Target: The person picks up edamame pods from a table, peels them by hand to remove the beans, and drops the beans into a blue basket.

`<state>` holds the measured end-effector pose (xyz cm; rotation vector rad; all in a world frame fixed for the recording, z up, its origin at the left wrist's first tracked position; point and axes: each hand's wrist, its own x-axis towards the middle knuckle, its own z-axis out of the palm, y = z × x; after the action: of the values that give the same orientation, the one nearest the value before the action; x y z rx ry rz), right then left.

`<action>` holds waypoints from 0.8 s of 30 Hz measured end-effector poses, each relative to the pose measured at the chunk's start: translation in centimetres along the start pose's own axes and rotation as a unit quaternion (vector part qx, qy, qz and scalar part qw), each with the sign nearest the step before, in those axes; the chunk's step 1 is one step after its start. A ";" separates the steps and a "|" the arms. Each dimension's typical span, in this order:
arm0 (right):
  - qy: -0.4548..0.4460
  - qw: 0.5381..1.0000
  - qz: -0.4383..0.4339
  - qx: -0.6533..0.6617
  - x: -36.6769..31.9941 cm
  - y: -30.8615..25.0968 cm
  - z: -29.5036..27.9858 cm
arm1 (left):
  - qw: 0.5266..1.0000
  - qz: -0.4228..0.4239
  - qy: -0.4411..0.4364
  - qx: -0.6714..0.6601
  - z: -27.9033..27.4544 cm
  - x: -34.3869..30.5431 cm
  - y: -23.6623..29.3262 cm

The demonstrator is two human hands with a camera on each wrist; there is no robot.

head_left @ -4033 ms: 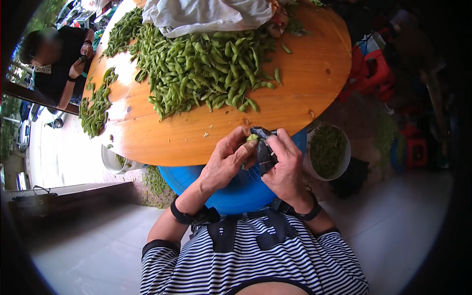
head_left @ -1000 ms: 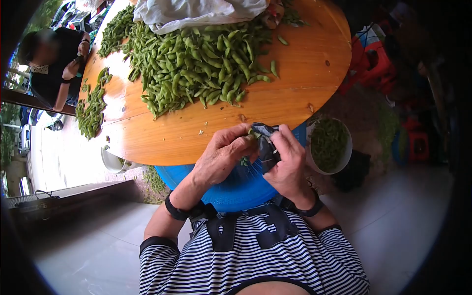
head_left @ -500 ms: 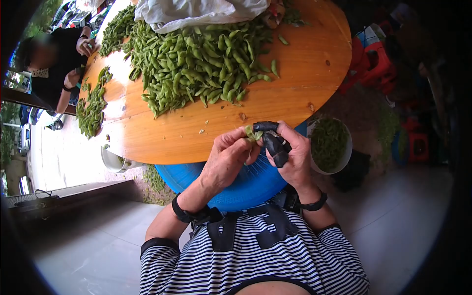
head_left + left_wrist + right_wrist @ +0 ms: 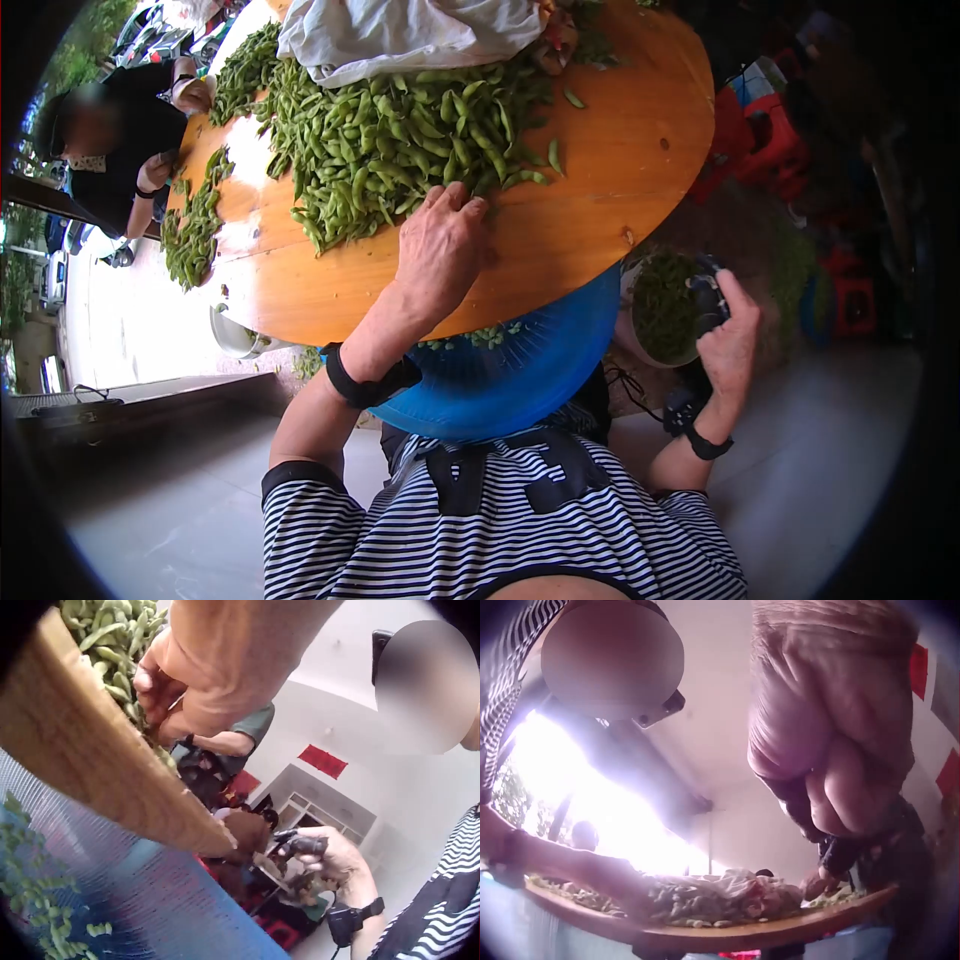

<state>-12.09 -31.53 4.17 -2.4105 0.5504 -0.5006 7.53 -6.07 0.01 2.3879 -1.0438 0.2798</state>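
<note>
Low over the worktop [image 4: 620,150], the left hand [image 4: 440,245] reaches the near edge of the pods [image 4: 370,150], its fingers bent down among them; whether its grip is clamped on a pod cannot be told. Well apart from it, the right hand [image 4: 730,345] hangs near a white bucket [image 4: 629,335] of greenery, fingers bent, black wraps [image 4: 708,302] on some of them; whether that grip is together or holding anything cannot be told. Between the arms, a blue basin [image 4: 500,390] bears green beans [image 4: 488,337]. Beyond the hands, the pods lie heaped on the worktop, with a white cloth [image 4: 410,35] behind. Another person [image 4: 115,130] is at the far left edge.
</note>
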 end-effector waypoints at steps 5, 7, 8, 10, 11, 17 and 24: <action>-0.054 0.983 -0.024 0.172 0.3 -3.3 4.9 | 0.999 0.015 0.030 -0.030 -0.4 -0.3 1.0; -0.101 0.959 -0.012 0.263 0.1 -4.5 6.7 | 0.984 -0.021 0.026 -0.175 -0.5 -0.8 1.8; -0.129 0.946 -0.013 0.298 -0.1 -4.8 7.4 | 0.984 -0.020 0.025 -0.177 -0.6 -1.3 2.2; -0.233 0.882 0.087 0.400 0.1 -6.3 8.0 | 0.827 -0.193 -0.065 -0.523 -0.9 -2.4 2.9; -0.261 0.828 0.093 0.488 0.0 -6.2 8.6 | 0.810 -0.209 -0.071 -0.543 -1.2 -2.6 3.4; -0.308 0.766 0.109 0.554 -0.6 -6.7 9.6 | 0.745 -0.233 -0.028 -0.625 -1.2 -4.7 4.0; -0.286 0.806 0.033 0.517 -0.8 -7.1 9.8 | 0.654 -0.259 -0.044 -0.709 -0.7 -6.2 2.9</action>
<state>-6.27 -21.31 1.17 -1.3471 0.0263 0.0235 1.16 -3.49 -0.69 1.0661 -0.2318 -0.6652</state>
